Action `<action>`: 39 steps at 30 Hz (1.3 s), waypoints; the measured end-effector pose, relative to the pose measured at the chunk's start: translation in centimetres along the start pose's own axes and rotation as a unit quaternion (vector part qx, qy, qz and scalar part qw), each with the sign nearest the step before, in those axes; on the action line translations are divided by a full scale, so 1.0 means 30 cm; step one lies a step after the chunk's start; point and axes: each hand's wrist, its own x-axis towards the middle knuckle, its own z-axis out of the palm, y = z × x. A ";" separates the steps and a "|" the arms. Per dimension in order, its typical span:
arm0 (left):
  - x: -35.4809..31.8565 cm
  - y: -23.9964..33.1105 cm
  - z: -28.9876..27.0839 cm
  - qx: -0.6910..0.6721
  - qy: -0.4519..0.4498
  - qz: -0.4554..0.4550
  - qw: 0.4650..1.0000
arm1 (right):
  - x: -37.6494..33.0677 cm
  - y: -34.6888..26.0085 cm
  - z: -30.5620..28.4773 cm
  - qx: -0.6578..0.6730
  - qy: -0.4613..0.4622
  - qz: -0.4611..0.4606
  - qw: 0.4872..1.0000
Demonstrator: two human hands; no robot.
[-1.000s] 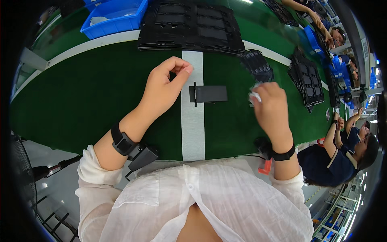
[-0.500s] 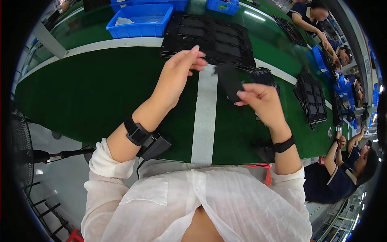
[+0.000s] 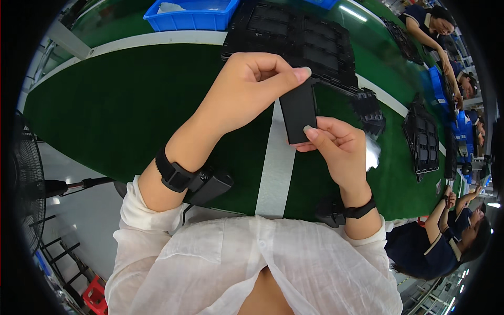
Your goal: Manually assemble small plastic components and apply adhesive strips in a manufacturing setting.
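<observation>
A flat black rectangular piece (image 3: 299, 116), thin and about the shape of a phone, is held upright between my two hands above a pale strip on the green table. My left hand (image 3: 251, 90) pinches its upper end between thumb and fingers. At the lower end my right hand (image 3: 340, 148) grips it, the thumb on its face and fingers behind. Just beyond lies a stack of black moulded trays (image 3: 326, 55) with rectangular pockets. Several small dark pieces (image 3: 369, 111) rest to the right of the hands, and a shiny silvery sheet (image 3: 371, 152) is partly hidden by my right hand.
A blue bin (image 3: 191, 20) stands at the back left beyond a white table divider (image 3: 157, 38). More black trays (image 3: 421, 139) lie to the right. Co-workers sit along the right side, one reaching an arm (image 3: 446, 63) over a blue bin. A fan (image 3: 29, 178) stands at the left.
My left hand has moved right and taken hold of the black piece's upper end. The piece, blurred and held only by my right hand before, is now steady. The view has shifted slightly.
</observation>
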 end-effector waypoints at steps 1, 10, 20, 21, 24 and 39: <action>-0.001 0.000 0.001 -0.009 -0.012 0.008 1.000 | -0.007 0.003 0.004 0.002 0.000 0.004 1.000; 0.006 -0.032 0.016 -0.022 -0.037 0.028 0.999 | -0.017 0.015 0.027 -0.025 -0.007 -0.010 1.000; -0.044 -0.066 0.097 -0.159 -0.037 -0.035 0.986 | 0.004 0.002 -0.045 -0.068 0.022 -0.016 0.997; -0.043 -0.065 0.099 -0.193 -0.027 -0.063 0.979 | 0.003 -0.007 -0.076 -0.147 0.042 -0.038 0.988; -0.047 -0.077 0.091 -0.138 -0.066 -0.098 0.983 | 0.023 -0.023 -0.106 -0.073 0.079 -0.093 0.990; -0.049 -0.071 0.111 -0.030 -0.095 -0.135 0.986 | 0.021 0.002 -0.097 -0.109 0.025 -0.106 0.988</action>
